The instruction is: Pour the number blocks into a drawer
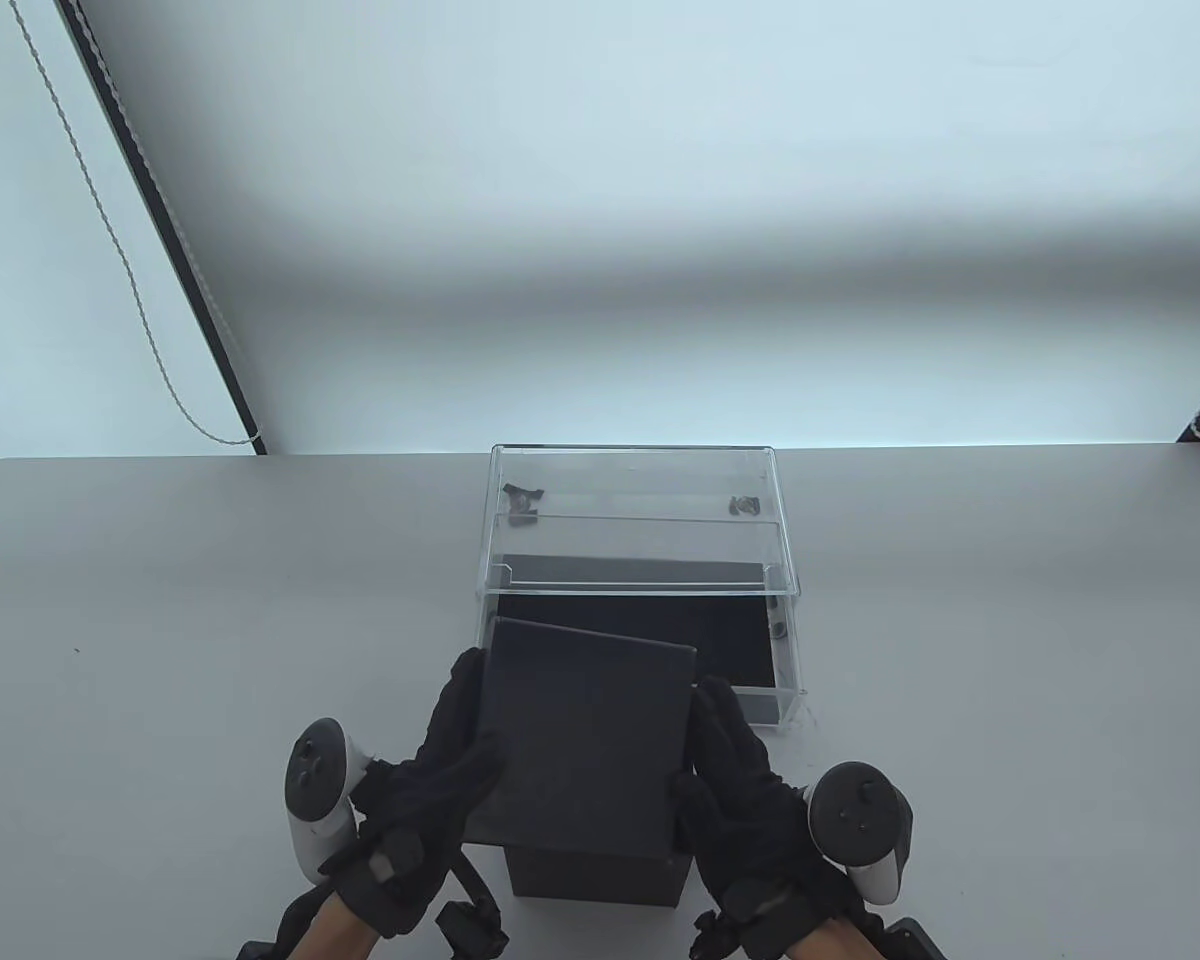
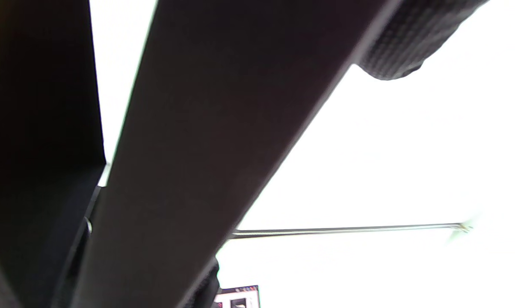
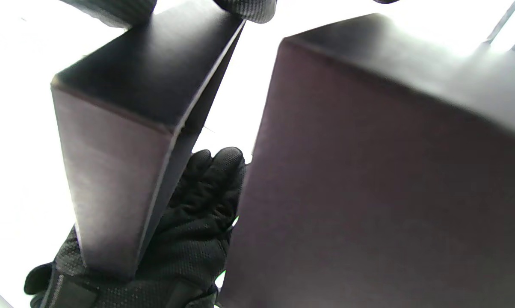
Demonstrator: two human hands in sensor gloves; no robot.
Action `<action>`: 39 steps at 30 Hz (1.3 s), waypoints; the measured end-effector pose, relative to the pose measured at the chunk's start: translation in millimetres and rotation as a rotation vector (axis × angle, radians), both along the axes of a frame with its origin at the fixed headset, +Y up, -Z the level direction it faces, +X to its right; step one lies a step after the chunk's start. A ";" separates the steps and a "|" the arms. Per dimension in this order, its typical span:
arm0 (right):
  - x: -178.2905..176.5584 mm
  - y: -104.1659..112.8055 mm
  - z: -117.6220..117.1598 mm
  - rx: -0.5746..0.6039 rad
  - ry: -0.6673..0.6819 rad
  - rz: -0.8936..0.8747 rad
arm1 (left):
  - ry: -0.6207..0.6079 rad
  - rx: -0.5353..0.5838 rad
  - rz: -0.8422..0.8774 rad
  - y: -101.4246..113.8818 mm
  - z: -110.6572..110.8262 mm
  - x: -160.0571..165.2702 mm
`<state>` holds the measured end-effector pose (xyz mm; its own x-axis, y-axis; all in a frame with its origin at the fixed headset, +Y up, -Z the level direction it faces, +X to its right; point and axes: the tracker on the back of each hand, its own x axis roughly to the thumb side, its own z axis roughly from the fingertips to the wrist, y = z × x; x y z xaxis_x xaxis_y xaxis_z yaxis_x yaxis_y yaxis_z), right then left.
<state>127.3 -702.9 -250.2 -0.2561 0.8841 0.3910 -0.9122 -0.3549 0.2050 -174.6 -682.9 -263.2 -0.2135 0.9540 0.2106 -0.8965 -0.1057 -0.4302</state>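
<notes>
Grey bench (image 1: 160,620) with a rounded far-left corner. Behind the bench, a pale, brightly backlit blind (image 1: 660,200) fills the rear. A dark frame strip (image 1: 170,230) runs diagonally at the bench's far left, with a bead cord (image 1: 110,250) looping just beside it.

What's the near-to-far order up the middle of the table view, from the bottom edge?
Black box base → black lid, gripped between left hand and right hand → pulled-out clear drawer with dark bottom → clear acrylic case → table's far edge.
</notes>
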 end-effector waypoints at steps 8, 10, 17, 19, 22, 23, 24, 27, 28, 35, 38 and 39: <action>-5.3 4.4 2.8 0.022 0.014 0.034 | -0.140 0.005 0.192 10.9 4.6 6.8; -6.3 3.8 2.6 0.015 0.018 0.033 | -0.173 -0.015 0.249 10.8 5.9 10.5; -7.3 4.5 2.9 0.017 0.023 0.030 | -0.268 -0.026 0.359 11.8 7.0 16.7; -7.4 4.3 2.8 0.019 0.024 0.030 | -0.265 -0.014 0.361 13.6 7.4 15.9; -7.8 4.5 3.2 0.021 0.027 0.026 | -0.256 -0.001 0.362 15.7 7.2 13.5; -7.7 4.7 3.1 0.022 0.026 0.032 | -0.251 0.008 0.355 16.7 6.5 11.9; -7.6 4.8 3.1 0.026 0.026 0.037 | -0.242 0.013 0.352 17.5 5.9 9.9; -6.2 4.0 2.6 0.029 0.018 0.062 | -0.191 0.029 0.344 20.2 3.9 0.3; -5.5 3.4 2.3 0.026 0.016 0.063 | -0.164 0.036 0.341 21.4 2.9 -4.6; -0.3 -1.5 -1.1 -0.003 -0.004 0.057 | 0.023 0.102 0.301 29.8 -3.9 -43.8; 0.4 -2.3 -1.5 -0.008 -0.008 0.057 | 0.119 0.124 0.276 31.5 -6.8 -63.4; 0.7 -2.4 -1.5 -0.008 -0.009 0.059 | 0.149 0.140 0.255 31.5 -8.4 -69.6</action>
<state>127.9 -705.4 -251.7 -0.3113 0.8705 0.3813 -0.8917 -0.4063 0.1997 -244.2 -651.5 -271.6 -0.3984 0.8335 0.3828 -0.9032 -0.2838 -0.3221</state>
